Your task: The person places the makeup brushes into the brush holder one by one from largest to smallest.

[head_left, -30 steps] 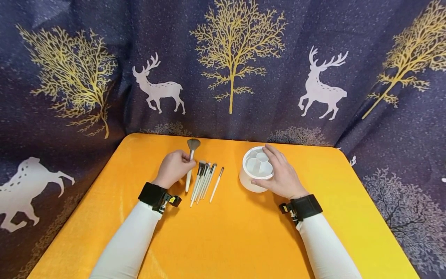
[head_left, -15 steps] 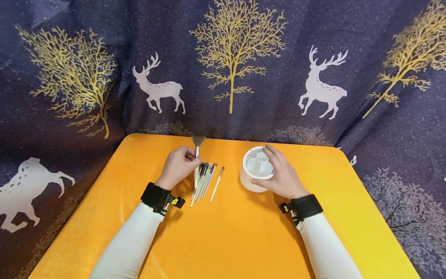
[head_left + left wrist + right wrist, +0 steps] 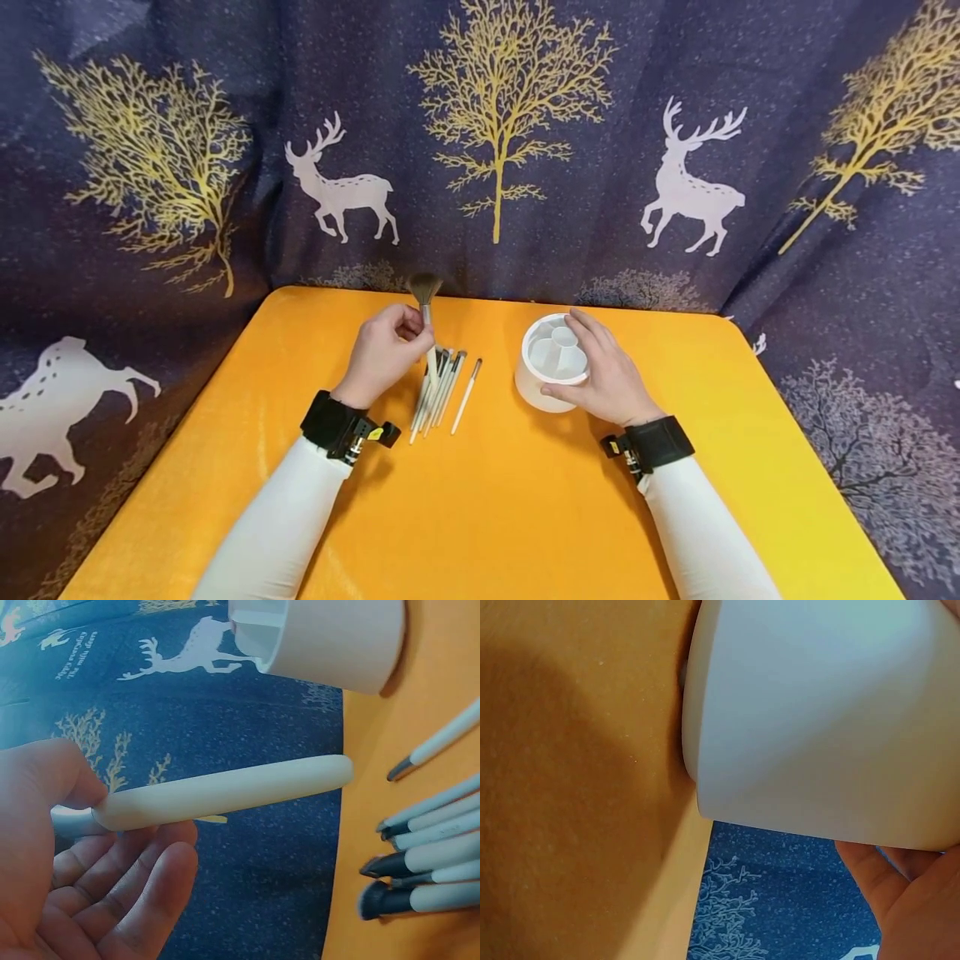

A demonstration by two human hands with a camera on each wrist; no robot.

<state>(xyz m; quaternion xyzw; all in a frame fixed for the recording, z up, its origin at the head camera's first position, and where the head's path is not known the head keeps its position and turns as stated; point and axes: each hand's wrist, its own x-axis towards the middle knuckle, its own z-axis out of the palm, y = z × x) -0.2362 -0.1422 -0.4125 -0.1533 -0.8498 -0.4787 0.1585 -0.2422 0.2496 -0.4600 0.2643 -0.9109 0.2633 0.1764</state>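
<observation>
The left hand pinches the large powder brush between thumb and fingers at the ferrule end, clear of the table. The brush stands nearly upright to the left of the white holder, its bristle head uppermost and its handle tip just above the row of smaller brushes. The right hand grips the white holder, fingers wrapped over the far rim and thumb on the near wall.

Procedure, as judged from this state: maintain a firm grip on the holder so it cannot slide on the table. Carry the brush across to the holder handle-down, align it over one compartment, and lower it vertically. Keep the handle tip clear of the row of smaller brushes.

Materials:
- Holder: smooth, matt white cylinder with divided compartments.
- Brush handle: cream, rounded and tapered, with a smooth finish.
- Bristles: soft, fanned, grey-brown.
- Table covering: orange, finely textured.
</observation>
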